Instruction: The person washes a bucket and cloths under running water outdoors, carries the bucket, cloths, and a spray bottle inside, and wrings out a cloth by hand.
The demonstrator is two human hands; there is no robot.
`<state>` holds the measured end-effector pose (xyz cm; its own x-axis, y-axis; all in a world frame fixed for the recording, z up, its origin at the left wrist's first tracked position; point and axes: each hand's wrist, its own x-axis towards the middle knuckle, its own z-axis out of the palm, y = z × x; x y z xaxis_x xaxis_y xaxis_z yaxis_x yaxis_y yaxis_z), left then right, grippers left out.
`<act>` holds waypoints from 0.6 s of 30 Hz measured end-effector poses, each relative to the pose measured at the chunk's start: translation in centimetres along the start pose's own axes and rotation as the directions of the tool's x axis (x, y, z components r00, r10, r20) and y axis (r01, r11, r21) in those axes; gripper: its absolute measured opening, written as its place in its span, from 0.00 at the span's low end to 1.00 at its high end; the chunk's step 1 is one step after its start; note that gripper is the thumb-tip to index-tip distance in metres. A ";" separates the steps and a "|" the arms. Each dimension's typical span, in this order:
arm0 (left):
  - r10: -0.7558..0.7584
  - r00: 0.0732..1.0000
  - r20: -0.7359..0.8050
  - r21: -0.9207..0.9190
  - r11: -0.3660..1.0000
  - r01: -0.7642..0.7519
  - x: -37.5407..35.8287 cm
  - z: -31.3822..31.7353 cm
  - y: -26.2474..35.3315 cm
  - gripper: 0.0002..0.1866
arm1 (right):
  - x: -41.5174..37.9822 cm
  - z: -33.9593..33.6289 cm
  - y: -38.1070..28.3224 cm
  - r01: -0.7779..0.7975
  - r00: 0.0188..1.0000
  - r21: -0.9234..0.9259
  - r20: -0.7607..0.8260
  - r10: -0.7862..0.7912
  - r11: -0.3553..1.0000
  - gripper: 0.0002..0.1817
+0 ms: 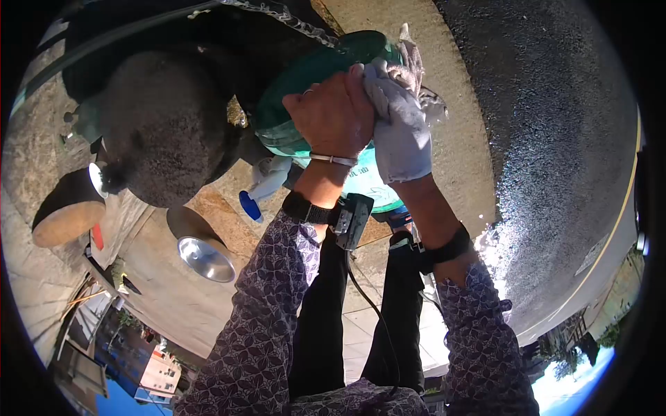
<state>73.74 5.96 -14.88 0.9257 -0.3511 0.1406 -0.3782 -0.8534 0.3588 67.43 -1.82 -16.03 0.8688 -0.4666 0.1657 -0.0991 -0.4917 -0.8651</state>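
My left hand (334,114), bare, with a thin band at the wrist, is closed over the upper part of a green basin (274,118). Pressed against it is my right hand (399,128), in a pale wet glove, also closed. A light, wet cloth (411,59) sticks out from between and beyond the two hands, at the basin's right rim. The fingertips are partly hidden. Greenish-white printed plastic (368,177) shows beneath my wrists. A clear stream of water (295,22) runs toward the basin from the upper left.
Left of the basin stands a large dark round object (163,128). Near it are a white bottle with a blue cap (251,206), a shiny metal bowl (206,259) and a tan round lid-like piece (68,224). Wet asphalt (555,139) lies on the right.
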 end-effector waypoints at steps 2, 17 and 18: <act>-0.033 0.998 -0.051 -0.007 0.999 0.033 0.1 0.9 0.5 0.16 | 0.0 -0.2 0.4 -0.106 0.993 0.106 -0.041 0.111 0.989 0.20; 0.169 0.985 0.028 -0.311 0.938 -0.152 3.0 1.1 0.7 0.23 | -0.1 -0.6 0.1 -0.191 0.977 -0.104 -0.115 0.179 0.976 0.24; 0.172 0.985 0.033 -0.315 0.937 -0.153 3.1 1.5 0.4 0.23 | 1.0 -1.1 1.3 -0.073 0.993 -0.124 -0.101 0.060 0.990 0.24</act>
<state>76.42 3.94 -15.69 0.8464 -0.5050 0.1694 -0.4936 -0.6243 0.6055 67.60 -3.70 -16.43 0.8079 -0.5671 0.1602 -0.2214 -0.5441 -0.8093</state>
